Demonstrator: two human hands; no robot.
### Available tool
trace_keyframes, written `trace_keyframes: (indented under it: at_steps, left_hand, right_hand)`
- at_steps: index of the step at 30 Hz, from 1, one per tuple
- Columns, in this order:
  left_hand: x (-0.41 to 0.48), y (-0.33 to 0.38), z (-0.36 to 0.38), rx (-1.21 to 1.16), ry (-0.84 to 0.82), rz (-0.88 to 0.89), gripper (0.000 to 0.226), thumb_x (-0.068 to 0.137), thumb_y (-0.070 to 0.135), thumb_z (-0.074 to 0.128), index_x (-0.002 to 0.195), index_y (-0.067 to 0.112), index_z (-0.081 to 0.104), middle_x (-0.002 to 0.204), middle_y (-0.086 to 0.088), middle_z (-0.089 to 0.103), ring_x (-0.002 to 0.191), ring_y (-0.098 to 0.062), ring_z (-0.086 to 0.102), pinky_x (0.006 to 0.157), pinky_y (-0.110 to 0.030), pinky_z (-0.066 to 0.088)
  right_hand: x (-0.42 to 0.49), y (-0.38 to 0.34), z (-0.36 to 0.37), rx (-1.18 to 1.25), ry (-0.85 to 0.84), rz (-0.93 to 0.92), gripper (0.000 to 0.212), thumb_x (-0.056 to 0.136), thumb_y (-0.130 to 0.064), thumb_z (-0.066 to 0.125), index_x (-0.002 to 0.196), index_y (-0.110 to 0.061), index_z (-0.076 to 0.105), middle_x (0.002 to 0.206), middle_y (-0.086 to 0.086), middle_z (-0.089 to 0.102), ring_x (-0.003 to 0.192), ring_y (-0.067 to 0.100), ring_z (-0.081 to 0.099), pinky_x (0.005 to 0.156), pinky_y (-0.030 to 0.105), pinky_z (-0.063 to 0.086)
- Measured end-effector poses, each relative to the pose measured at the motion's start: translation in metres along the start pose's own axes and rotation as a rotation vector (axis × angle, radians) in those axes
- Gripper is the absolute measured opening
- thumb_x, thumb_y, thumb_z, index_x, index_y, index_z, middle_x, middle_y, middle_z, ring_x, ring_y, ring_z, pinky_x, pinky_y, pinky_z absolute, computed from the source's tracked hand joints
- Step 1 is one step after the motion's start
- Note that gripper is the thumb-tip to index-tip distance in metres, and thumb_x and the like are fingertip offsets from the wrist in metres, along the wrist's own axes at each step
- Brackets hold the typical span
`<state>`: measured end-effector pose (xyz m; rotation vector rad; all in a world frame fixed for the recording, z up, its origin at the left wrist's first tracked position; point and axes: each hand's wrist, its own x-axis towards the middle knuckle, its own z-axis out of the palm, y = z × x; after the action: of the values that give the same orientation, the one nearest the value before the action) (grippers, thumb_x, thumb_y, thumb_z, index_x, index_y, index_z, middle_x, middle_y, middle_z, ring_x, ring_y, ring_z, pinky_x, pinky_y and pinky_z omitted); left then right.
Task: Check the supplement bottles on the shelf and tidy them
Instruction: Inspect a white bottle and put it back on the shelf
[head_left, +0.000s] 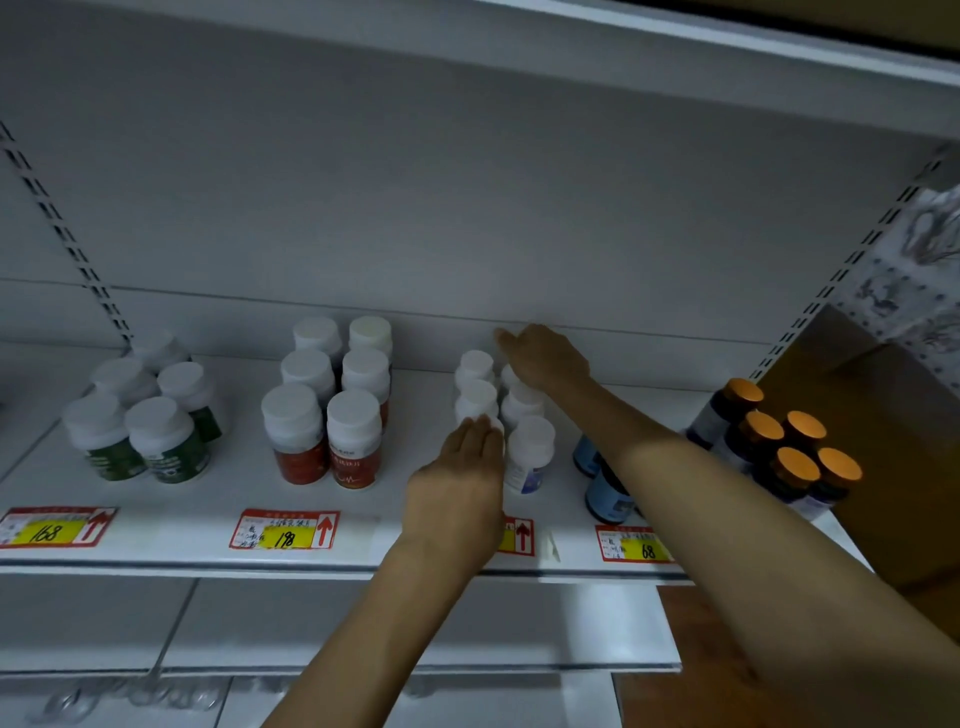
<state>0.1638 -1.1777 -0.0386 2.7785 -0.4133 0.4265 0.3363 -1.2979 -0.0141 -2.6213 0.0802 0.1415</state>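
White shelving (208, 499) holds several clusters of upright bottles, with a pale back panel behind. Near the middle stands a two-row cluster of white-capped bottles (530, 452), their long axes vertical, caps up, labels facing the near edge. The left hand (457, 478) reaches up from below, fingers straight and together, its fingertips pressed against the nearest bottle on the cluster's left side. The right hand (545, 358) stretches over the far bottles, palm down, fingers extended and relaxed toward the back panel; it seems to rest on a far cap, though the contact is hidden. Both forearms slant in from the near right, the right one crossing above blue bottles (608, 493).
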Motion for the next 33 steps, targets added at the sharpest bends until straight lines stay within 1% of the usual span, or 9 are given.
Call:
trace_keyframes:
  at_steps: [7,12,15,18,20,22,25,29,33]
  left_hand:
    - [0.003,-0.001,0.001,-0.003,0.053,0.019,0.058,0.027,-0.001,0.073,0.086,0.004,0.072,0.086,-0.010,0.071,0.072,-0.026,0.070,0.039,-0.025,0.049]
    - [0.007,-0.001,0.001,0.016,0.055,0.018,0.060,0.023,0.003,0.078,0.082,0.004,0.071,0.077,-0.009,0.069,0.064,-0.026,0.067,0.039,-0.023,0.047]
    - [0.008,-0.002,0.002,0.023,0.040,0.007,0.056,0.024,0.006,0.081,0.079,0.004,0.070,0.073,-0.008,0.067,0.061,-0.027,0.064,0.039,-0.023,0.045]
    - [0.010,-0.006,0.003,-0.016,0.023,0.011,0.047,0.034,0.005,0.083,0.080,0.001,0.069,0.075,-0.014,0.067,0.065,-0.034,0.065,0.046,-0.037,0.053]
    - [0.012,-0.007,-0.005,-0.084,0.040,0.031,0.043,0.052,0.008,0.081,0.092,0.000,0.069,0.094,-0.020,0.068,0.088,-0.041,0.065,0.067,-0.057,0.055]
    - [0.011,-0.006,-0.014,-0.133,0.107,0.065,0.040,0.065,0.007,0.074,0.104,0.003,0.066,0.109,-0.022,0.064,0.102,-0.043,0.059,0.085,-0.054,0.051]
    - [0.004,0.000,-0.038,-0.534,0.272,-0.053,0.019,0.080,0.008,0.056,0.096,0.014,0.063,0.090,-0.004,0.067,0.083,-0.021,0.063,0.072,-0.015,0.042]
    - [-0.005,0.021,-0.063,-1.526,0.016,-0.403,0.022,0.099,0.040,0.044,0.104,0.029,0.062,0.091,0.011,0.073,0.089,-0.009,0.068,0.083,-0.029,0.054]
    - [-0.018,0.042,-0.059,-1.389,0.027,-0.233,0.044,0.082,0.041,0.064,0.123,0.029,0.051,0.108,0.007,0.068,0.098,-0.014,0.067,0.083,-0.031,0.057]
  right_hand:
    - [-0.007,-0.023,0.007,-0.202,-0.118,-0.293,0.052,0.086,-0.051,0.063,0.128,-0.023,0.054,0.132,0.002,0.057,0.122,0.022,0.052,0.104,0.039,0.037]
    - [-0.019,-0.027,0.004,-0.160,0.124,-0.402,0.042,0.088,-0.043,0.063,0.124,-0.021,0.058,0.122,0.005,0.065,0.111,0.025,0.060,0.099,0.039,0.040]
    - [-0.043,-0.033,-0.012,0.101,0.324,-0.527,0.043,0.085,-0.040,0.064,0.121,-0.017,0.063,0.116,0.007,0.069,0.103,0.026,0.065,0.093,0.040,0.048]
    - [-0.077,-0.040,-0.036,0.414,0.427,-0.560,0.038,0.084,-0.038,0.060,0.115,-0.017,0.069,0.111,0.000,0.070,0.097,0.013,0.065,0.084,0.026,0.051]
    - [-0.101,-0.042,-0.054,0.602,0.391,-0.547,0.019,0.090,-0.025,0.063,0.104,-0.017,0.072,0.102,-0.008,0.071,0.092,0.001,0.064,0.079,0.015,0.048]
    - [-0.127,-0.043,-0.072,0.766,0.304,-0.505,0.011,0.091,-0.017,0.063,0.086,-0.022,0.072,0.084,-0.018,0.070,0.078,-0.005,0.063,0.069,0.012,0.046]
    - [-0.158,-0.039,-0.089,0.837,0.295,-0.466,0.021,0.090,-0.021,0.066,0.069,-0.019,0.067,0.060,-0.017,0.064,0.060,-0.001,0.059,0.058,0.016,0.045]
    - [-0.179,-0.031,-0.083,0.849,0.365,-0.428,0.022,0.085,-0.025,0.072,0.064,-0.019,0.068,0.062,-0.009,0.066,0.063,0.008,0.061,0.062,0.024,0.047]
    - [-0.179,-0.031,-0.062,0.885,0.365,-0.243,0.024,0.087,-0.030,0.069,0.068,-0.016,0.063,0.069,-0.004,0.064,0.069,0.014,0.060,0.070,0.032,0.049]
